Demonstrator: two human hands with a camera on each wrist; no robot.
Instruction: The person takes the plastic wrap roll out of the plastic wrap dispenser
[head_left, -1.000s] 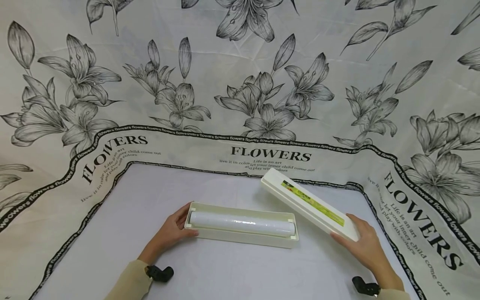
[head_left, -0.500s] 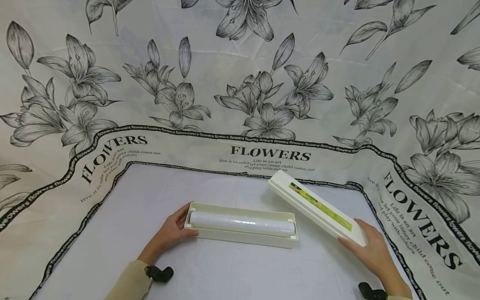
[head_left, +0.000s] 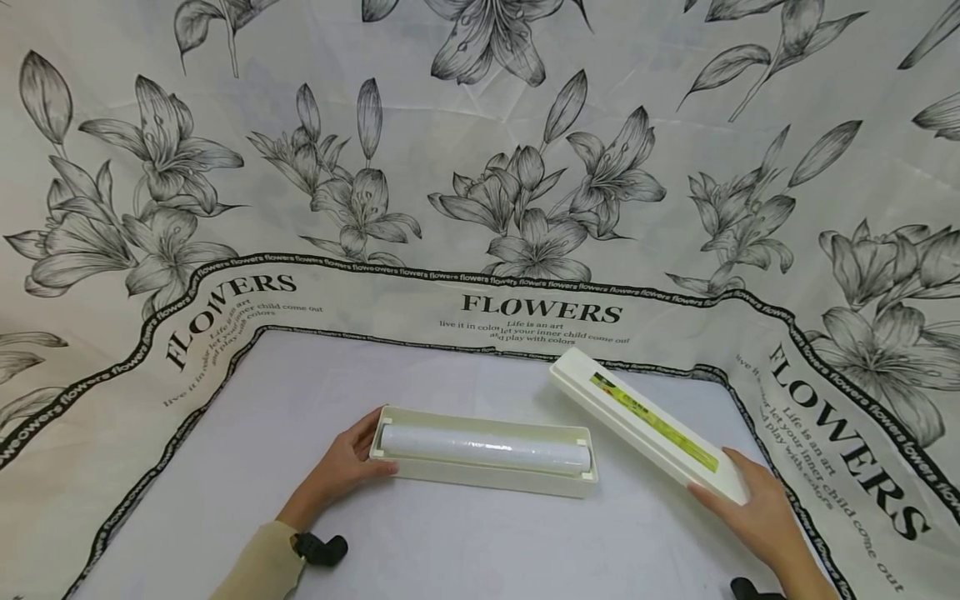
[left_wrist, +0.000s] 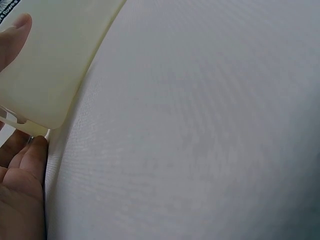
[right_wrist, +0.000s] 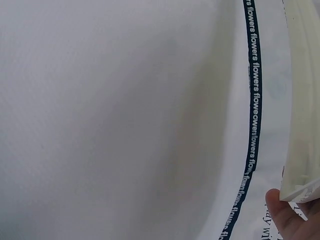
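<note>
A long cream box sits on the white cloth in the head view, with a roll of clear plastic wrap lying inside it. My left hand grips the box's left end, thumb on the near side. The left wrist view shows that box end and part of the hand. On the right, my right hand holds the box's lid by its near end, slanted above the cloth. A yellow-green label runs along the lid. In the right wrist view the lid shows only partly.
White cloth covers the table under and around the box. Behind and on both sides rises a flower-printed sheet with a black lettered border. Black wrist devices sit on the forearms.
My right hand has carried the lid rightward and slightly toward me, away from the box. The left hand, the box and the roll have stayed in place.
</note>
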